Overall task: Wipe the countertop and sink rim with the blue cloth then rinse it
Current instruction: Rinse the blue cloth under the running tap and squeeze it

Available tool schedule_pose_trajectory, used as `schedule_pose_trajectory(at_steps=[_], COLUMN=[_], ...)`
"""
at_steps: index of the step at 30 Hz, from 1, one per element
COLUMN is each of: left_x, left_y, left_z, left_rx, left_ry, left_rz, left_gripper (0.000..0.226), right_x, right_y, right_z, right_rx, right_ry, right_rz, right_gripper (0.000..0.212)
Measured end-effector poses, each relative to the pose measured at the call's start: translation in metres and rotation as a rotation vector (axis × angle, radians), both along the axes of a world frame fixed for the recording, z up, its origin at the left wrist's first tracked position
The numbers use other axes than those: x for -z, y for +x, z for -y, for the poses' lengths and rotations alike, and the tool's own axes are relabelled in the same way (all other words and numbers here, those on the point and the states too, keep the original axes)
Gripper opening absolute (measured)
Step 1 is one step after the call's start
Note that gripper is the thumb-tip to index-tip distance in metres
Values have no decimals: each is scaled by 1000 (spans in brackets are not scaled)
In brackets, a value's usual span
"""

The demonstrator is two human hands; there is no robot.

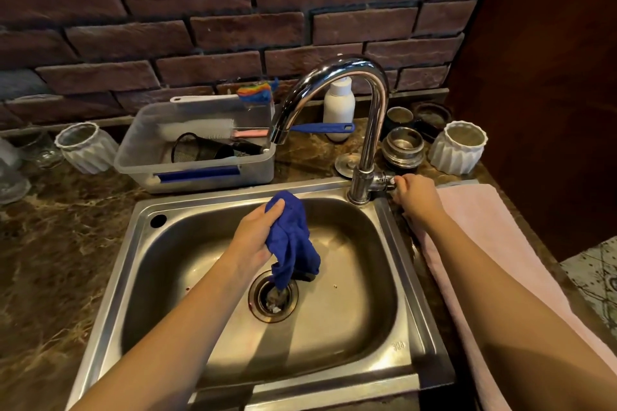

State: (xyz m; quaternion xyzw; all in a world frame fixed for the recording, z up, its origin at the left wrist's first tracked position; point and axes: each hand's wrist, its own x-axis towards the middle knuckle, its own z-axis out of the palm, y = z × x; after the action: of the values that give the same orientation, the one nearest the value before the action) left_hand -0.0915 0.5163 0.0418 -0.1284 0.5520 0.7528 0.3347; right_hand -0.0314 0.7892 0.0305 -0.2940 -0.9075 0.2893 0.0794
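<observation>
My left hand (257,233) grips the bunched blue cloth (293,243) over the steel sink (110,280). The cloth's loose end hangs down to the drain (273,297). My right hand (414,193) is closed on the small tap handle (384,181) at the base of the chrome faucet (374,130), at the sink's back right corner. No water is visible at the spout (278,135), which ends above and behind the cloth. The brown marbled countertop (50,260) surrounds the sink.
A clear plastic tub (200,157) with brushes and a mesh cup stands behind the sink. A white bottle (339,107), metal cups (402,143) and a white ribbed pot (457,147) crowd the back right. A pink towel (484,243) lies right of the sink. Glass jars (86,147) stand at left.
</observation>
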Motion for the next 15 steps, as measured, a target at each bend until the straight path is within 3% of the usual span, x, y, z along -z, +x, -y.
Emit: schedule_pose_trajectory(at_steps=[8, 15], left_x=[5, 9], left_y=[-4, -6], left_z=[-2, -1], left_rx=[33, 46], left_ry=[11, 13], left_rz=[-15, -14], left_gripper=[21, 13], right_x=[-2, -4], right_y=[3, 4], right_z=[-7, -7], right_rx=[-35, -47], right_ry=[-63, -109], right_rz=[6, 16], right_gripper=[34, 34])
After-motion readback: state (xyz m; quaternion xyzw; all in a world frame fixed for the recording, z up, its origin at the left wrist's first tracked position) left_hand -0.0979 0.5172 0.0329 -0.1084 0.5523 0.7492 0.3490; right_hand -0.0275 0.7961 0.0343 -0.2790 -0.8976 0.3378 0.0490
